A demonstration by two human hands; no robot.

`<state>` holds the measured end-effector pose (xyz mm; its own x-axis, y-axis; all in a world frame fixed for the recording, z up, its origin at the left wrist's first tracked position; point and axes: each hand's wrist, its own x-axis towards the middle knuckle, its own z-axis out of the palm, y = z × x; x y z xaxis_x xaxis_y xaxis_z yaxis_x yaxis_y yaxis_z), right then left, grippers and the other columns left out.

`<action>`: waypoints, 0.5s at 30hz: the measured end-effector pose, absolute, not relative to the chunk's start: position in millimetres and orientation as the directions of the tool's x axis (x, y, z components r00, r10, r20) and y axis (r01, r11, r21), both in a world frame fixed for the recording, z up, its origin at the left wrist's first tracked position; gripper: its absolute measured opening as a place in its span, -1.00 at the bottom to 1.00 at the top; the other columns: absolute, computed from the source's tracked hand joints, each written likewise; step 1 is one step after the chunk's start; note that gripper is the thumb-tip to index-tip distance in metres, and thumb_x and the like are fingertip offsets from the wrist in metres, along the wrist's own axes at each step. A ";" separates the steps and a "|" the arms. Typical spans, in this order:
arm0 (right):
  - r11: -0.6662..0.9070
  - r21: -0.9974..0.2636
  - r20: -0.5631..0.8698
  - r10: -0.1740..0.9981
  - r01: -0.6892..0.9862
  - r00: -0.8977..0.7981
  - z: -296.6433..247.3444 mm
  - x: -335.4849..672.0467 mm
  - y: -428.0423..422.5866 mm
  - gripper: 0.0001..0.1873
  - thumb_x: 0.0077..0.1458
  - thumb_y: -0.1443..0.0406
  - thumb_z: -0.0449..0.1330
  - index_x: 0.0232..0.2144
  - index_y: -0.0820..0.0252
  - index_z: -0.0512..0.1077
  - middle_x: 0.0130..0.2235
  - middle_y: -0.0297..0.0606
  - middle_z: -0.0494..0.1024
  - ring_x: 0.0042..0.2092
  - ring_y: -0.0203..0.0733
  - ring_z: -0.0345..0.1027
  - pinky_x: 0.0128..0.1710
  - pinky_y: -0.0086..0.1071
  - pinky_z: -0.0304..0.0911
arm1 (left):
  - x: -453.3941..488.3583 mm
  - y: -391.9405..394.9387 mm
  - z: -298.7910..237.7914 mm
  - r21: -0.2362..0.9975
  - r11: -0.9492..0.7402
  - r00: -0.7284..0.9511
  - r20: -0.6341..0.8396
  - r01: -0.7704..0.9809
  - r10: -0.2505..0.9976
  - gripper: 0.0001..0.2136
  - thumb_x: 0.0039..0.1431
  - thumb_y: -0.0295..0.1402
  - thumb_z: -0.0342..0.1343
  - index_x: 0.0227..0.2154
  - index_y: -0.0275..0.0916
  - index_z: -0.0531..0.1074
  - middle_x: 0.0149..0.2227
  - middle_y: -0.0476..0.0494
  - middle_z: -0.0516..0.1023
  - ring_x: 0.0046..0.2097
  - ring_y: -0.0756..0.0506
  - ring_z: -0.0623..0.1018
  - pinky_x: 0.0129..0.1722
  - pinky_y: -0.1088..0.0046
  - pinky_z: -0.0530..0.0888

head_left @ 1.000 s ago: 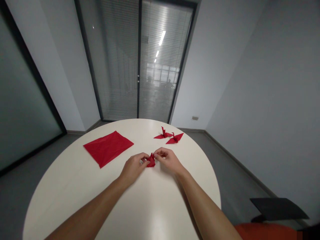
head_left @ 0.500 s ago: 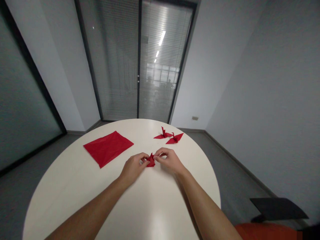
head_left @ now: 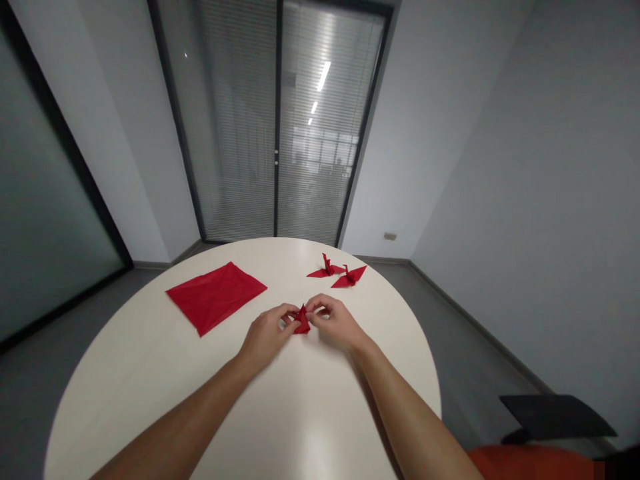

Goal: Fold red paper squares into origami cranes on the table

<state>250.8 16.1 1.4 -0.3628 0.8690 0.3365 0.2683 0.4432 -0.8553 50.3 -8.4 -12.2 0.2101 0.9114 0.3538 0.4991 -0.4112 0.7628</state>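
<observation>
A small piece of folded red paper (head_left: 303,323) stands near the middle of the table, pinched between my two hands. My left hand (head_left: 269,331) grips its left side with thumb and fingers. At its upper right, my right hand (head_left: 334,319) closes thumb and fingertips on the paper. The fingers cover part of the folds. Beyond my right hand sit two finished-looking red paper cranes, one crane (head_left: 327,268) farther back and another crane (head_left: 351,277) just right of it, wings spread.
Flat red paper (head_left: 216,298) lies at the left of the round white table (head_left: 150,387). A chair with an orange seat (head_left: 535,463) and a dark armrest (head_left: 557,415) stands at the lower right. Glass panels with blinds (head_left: 240,133) rise behind the table.
My right fingers have shifted slightly left and up on the folded paper, and its upper point looks straighter. My left hand keeps its hold. The cranes and flat paper stay put.
</observation>
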 end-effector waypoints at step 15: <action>0.423 -0.876 0.334 0.878 0.230 -0.343 -6.3 248.0 18.0 -0.83 -0.01 0.28 0.34 -0.31 0.19 0.50 -0.31 -0.29 0.58 -0.28 -0.20 0.44 -0.19 -0.28 0.34 | 52.7 -13.5 -1.5 0.757 -0.440 0.137 0.431 0.483 0.892 -0.81 0.26 -0.32 0.07 -0.10 -0.14 0.47 -0.12 -0.09 0.60 -0.21 -0.06 0.58 -0.34 0.49 0.45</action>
<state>248.0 18.0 -6.3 -0.3429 0.8780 0.3339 0.2301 0.4231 -0.8764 52.7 -13.5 -1.5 0.1366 0.8918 0.4313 0.4835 -0.4400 0.7567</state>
